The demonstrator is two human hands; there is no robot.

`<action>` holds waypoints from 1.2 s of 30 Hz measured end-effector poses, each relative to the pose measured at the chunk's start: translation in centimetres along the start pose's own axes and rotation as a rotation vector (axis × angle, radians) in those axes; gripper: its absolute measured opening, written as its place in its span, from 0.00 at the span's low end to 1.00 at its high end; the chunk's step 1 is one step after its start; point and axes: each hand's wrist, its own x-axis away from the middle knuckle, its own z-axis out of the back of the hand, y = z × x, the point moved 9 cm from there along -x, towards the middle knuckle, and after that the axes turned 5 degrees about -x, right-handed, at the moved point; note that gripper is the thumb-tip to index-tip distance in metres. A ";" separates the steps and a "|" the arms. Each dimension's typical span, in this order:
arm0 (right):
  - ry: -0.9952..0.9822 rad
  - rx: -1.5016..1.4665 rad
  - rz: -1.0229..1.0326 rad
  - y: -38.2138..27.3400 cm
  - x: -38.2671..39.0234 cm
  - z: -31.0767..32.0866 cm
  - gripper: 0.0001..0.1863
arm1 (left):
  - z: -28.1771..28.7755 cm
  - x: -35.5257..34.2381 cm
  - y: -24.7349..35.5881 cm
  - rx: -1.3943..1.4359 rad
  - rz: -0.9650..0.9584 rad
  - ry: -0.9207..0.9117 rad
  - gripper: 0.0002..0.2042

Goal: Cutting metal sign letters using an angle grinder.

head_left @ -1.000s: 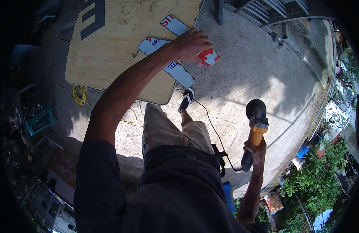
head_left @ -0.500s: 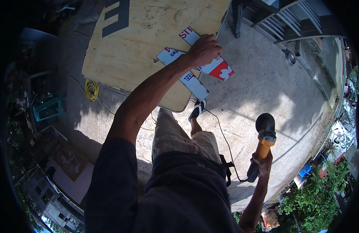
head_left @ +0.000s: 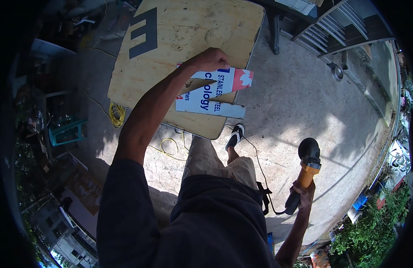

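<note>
A wooden tabletop [head_left: 193,31] stands in front of me. On its near right part lies a cut-out sheet piece [head_left: 200,99], white with blue print and a red end, with notches cut into it. Its right end juts past the table edge. My left hand [head_left: 211,60] is closed at the sheet's far edge, fingers curled; the fingertips are partly hidden. Low at my right side, away from the table, my right hand [head_left: 305,194] is wrapped around the dark handle of an orange and black angle grinder [head_left: 309,169]. The grinder's round head points away from me.
A dark grey pronged shape [head_left: 148,33] is on the table's far left. The grinder's black cord [head_left: 260,161] runs past my foot. A yellow cable coil [head_left: 117,115] and a green stool [head_left: 68,132] are at the left. A metal bowl [head_left: 337,73] sits at the right.
The sheet piece has turned and shifted left on the table, and now lies nearly level across it. My left hand has moved slightly left with it. The right hand still holds the grinder low.
</note>
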 end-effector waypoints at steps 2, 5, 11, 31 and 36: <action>0.014 -0.014 -0.002 0.0 0.2 -0.3 0.25 | 1.3 2.4 -5.0 0.148 0.257 0.267 0.13; 0.041 -0.054 0.008 0.2 1.1 -1.3 0.24 | 0.4 7.0 -10.6 0.341 0.418 0.420 0.15; 0.107 -0.140 0.006 -0.3 3.0 -4.9 0.24 | -4.5 13.8 -12.4 1.095 0.485 0.428 0.12; 0.177 -0.206 0.113 -3.7 5.7 -15.0 0.25 | -9.0 18.4 -12.9 1.429 0.476 0.589 0.10; 0.153 -0.188 0.137 -3.9 6.2 -16.7 0.24 | -8.5 18.6 -13.2 1.374 0.448 0.592 0.09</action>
